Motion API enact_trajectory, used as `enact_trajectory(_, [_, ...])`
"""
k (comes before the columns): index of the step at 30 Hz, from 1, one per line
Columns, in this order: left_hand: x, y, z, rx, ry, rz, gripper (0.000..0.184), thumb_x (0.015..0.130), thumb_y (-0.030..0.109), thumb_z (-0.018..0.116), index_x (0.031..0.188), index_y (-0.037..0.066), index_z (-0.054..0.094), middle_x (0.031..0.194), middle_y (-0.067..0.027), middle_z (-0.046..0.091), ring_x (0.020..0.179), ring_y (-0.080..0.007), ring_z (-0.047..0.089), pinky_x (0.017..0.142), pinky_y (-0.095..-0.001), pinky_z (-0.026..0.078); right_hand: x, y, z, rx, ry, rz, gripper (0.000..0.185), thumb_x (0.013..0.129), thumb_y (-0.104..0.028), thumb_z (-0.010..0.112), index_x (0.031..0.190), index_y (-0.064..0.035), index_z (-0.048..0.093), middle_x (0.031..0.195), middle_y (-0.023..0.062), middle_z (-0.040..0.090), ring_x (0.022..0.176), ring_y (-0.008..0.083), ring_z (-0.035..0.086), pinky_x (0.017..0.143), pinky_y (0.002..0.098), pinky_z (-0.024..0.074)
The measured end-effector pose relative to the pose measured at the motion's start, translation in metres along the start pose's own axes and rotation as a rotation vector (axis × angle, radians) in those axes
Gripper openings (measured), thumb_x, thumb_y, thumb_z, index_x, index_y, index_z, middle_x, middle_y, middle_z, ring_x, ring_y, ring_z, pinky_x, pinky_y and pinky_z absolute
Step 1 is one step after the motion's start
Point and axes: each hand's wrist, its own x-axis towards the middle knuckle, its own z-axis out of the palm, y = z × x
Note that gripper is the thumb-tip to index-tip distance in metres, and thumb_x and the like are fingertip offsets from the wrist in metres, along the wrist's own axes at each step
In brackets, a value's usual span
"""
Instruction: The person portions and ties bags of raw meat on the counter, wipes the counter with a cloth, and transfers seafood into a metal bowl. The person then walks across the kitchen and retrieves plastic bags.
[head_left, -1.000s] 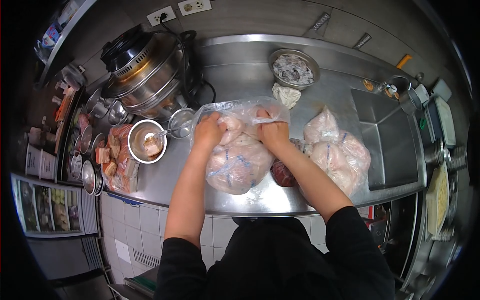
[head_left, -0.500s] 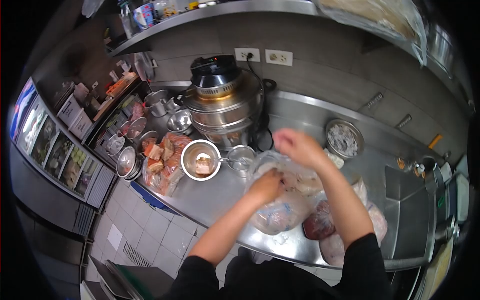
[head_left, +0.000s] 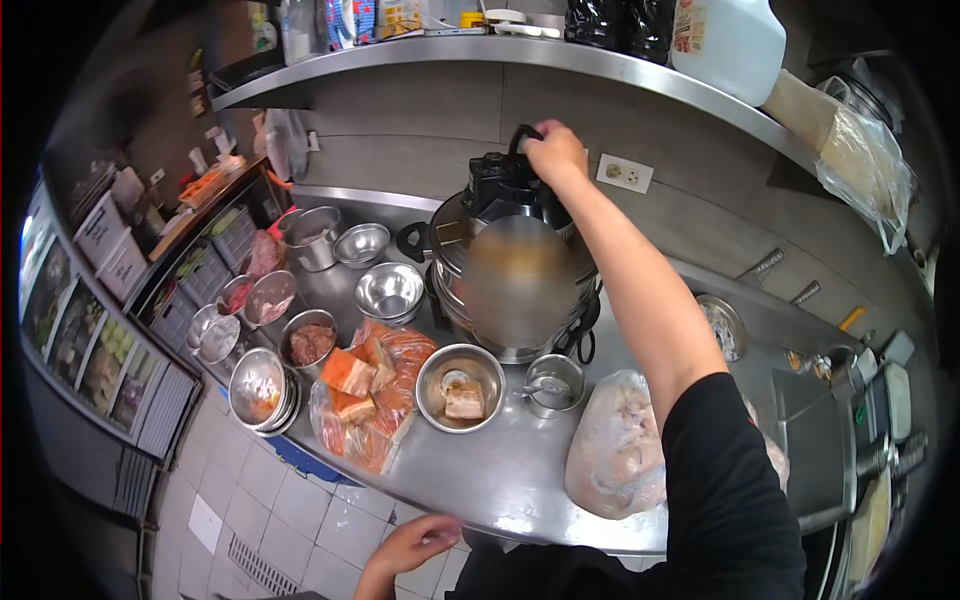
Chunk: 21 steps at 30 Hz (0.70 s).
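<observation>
My right hand point(head_left: 557, 155) is closed around the black handle on top of a round steel electric cooker with a black motor head point(head_left: 500, 185). A blurred patch covers the cooker's front, so I cannot tell whether its lid is lifted. Low in front of the counter, my left hand point(head_left: 425, 545) hangs with nothing in it, fingers loosely bent and apart. Between the two stands a steel bowl point(head_left: 432, 412) holding a piece of pork point(head_left: 465, 402). Beside it, a small steel cup point(head_left: 553, 388) contains a spoon. Pork chunks point(head_left: 350, 375) lie on an orange-tinted plastic bag point(head_left: 405, 350).
A clear bag of raw meat point(head_left: 612, 450) rests on the right of the steel counter point(head_left: 510, 485), partly behind my right arm. Several steel bowls point(head_left: 390, 290) line the left side. A shelf point(head_left: 470, 48) runs overhead; the sink point(head_left: 815, 430) is at right.
Both hands have left the clear bag. My right hand has gone up and taken the cooker's handle; my left hand has dropped in front of the counter. The view has shifted.
</observation>
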Motion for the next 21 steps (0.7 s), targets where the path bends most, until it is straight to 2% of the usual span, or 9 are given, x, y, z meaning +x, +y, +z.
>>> enact_trajectory(1, [-0.011, -0.021, -0.009, -0.003, -0.022, -0.002, 0.03, 0.097, 0.018, 0.059, 0.122, 0.0, 0.059, 0.113, -0.0079, 0.065, 0.102, -0.0186, 0.064, 0.088, -0.0305, 0.051, 0.001, -0.001, 0.009, 0.066, 0.065, -0.074, 0.037, 0.078, -0.023, 0.065, 0.113, -0.0126, 0.068, 0.107, 0.0175, 0.069, 0.105, 0.0333, 0.065, 0.092, 0.0395, 0.0495])
enact_trajectory(3, [-0.03, -0.064, -0.023, -0.241, 0.05, -0.222, 0.032, 0.092, 0.024, 0.066, 0.116, 0.003, 0.061, 0.1, -0.009, 0.067, 0.093, -0.022, 0.067, 0.081, -0.0332, 0.054, 0.023, 0.001, 0.011, 0.201, 0.104, -0.011, 0.034, 0.077, -0.023, 0.066, 0.109, -0.011, 0.07, 0.104, 0.0174, 0.07, 0.102, 0.0329, 0.066, 0.089, 0.0388, 0.0505])
enact_trajectory(6, [-0.069, -0.176, -0.026, -0.309, 0.217, -0.411, 0.032, 0.094, 0.027, 0.058, 0.115, 0.003, 0.063, 0.107, -0.0097, 0.068, 0.095, -0.0207, 0.066, 0.077, -0.0349, 0.053, 0.065, 0.011, 0.001, 0.392, 0.213, -0.075, 0.028, 0.077, -0.023, 0.068, 0.1, -0.0069, 0.073, 0.099, 0.016, 0.072, 0.094, 0.0299, 0.069, 0.082, 0.0369, 0.0521])
enact_trajectory(7, [-0.083, -0.202, -0.023, -0.308, 0.227, -0.521, 0.03, 0.095, 0.026, 0.056, 0.112, 0.003, 0.064, 0.104, -0.0089, 0.068, 0.089, -0.0189, 0.066, 0.075, -0.0348, 0.053, 0.051, -0.008, -0.022, 0.483, 0.175, -0.009, 0.031, 0.079, -0.025, 0.068, 0.102, -0.0048, 0.072, 0.098, 0.0151, 0.072, 0.09, 0.0253, 0.069, 0.078, 0.0368, 0.0518])
enact_trajectory(8, [-0.094, -0.226, -0.018, -0.191, 0.205, -0.635, 0.031, 0.095, 0.029, 0.056, 0.108, 0.002, 0.065, 0.103, -0.0117, 0.067, 0.089, -0.0249, 0.065, 0.079, -0.0386, 0.052, 0.074, 0.003, -0.022, 0.378, 0.211, -0.011, 0.025, 0.081, -0.021, 0.067, 0.097, -0.002, 0.07, 0.088, 0.0135, 0.071, 0.074, 0.0239, 0.066, 0.068, 0.0382, 0.0508])
enact_trajectory(9, [-0.112, -0.304, -0.015, 0.442, 0.018, -0.316, 0.034, 0.095, 0.033, 0.058, 0.105, 0.002, 0.066, 0.103, -0.0164, 0.065, 0.093, -0.0328, 0.062, 0.085, -0.0427, 0.05, 0.075, 0.0, -0.033, 0.44, 0.182, 0.017, 0.021, 0.083, -0.02, 0.066, 0.093, -0.0018, 0.067, 0.08, 0.011, 0.065, 0.063, 0.0215, 0.057, 0.058, 0.0367, 0.0449])
enact_trajectory(10, [-0.116, -0.321, -0.012, 0.532, -0.007, -0.327, 0.034, 0.095, 0.033, 0.058, 0.105, 0.002, 0.066, 0.103, -0.0163, 0.065, 0.093, -0.0326, 0.062, 0.085, -0.0426, 0.05, 0.076, -0.006, -0.044, 0.506, 0.151, 0.043, 0.017, 0.085, -0.018, 0.065, 0.09, -0.0016, 0.064, 0.071, 0.0085, 0.059, 0.051, 0.0191, 0.047, 0.048, 0.0352, 0.039])
enact_trajectory(13, [-0.097, -0.327, -0.012, 0.105, 0.158, -0.809, 0.034, 0.095, 0.033, 0.059, 0.106, 0.002, 0.066, 0.103, -0.0161, 0.065, 0.093, -0.0323, 0.062, 0.084, -0.0424, 0.05, 0.079, -0.003, -0.056, 0.621, 0.165, 0.048, 0.012, 0.087, -0.014, 0.062, 0.085, -0.0026, 0.06, 0.066, 0.0077, 0.055, 0.048, 0.0187, 0.044, 0.046, 0.035, 0.0375])
enact_trajectory(21, [-0.054, -0.337, -0.022, -0.015, 0.197, -0.969, 0.033, 0.095, 0.033, 0.059, 0.106, 0.002, 0.065, 0.102, -0.0154, 0.065, 0.092, -0.0313, 0.063, 0.083, -0.0419, 0.051, 0.068, -0.003, -0.06, 0.664, 0.212, 0.032, 0.008, 0.083, -0.009, 0.061, 0.082, -0.0022, 0.059, 0.065, 0.0084, 0.053, 0.046, 0.0185, 0.045, 0.044, 0.0326, 0.0363])
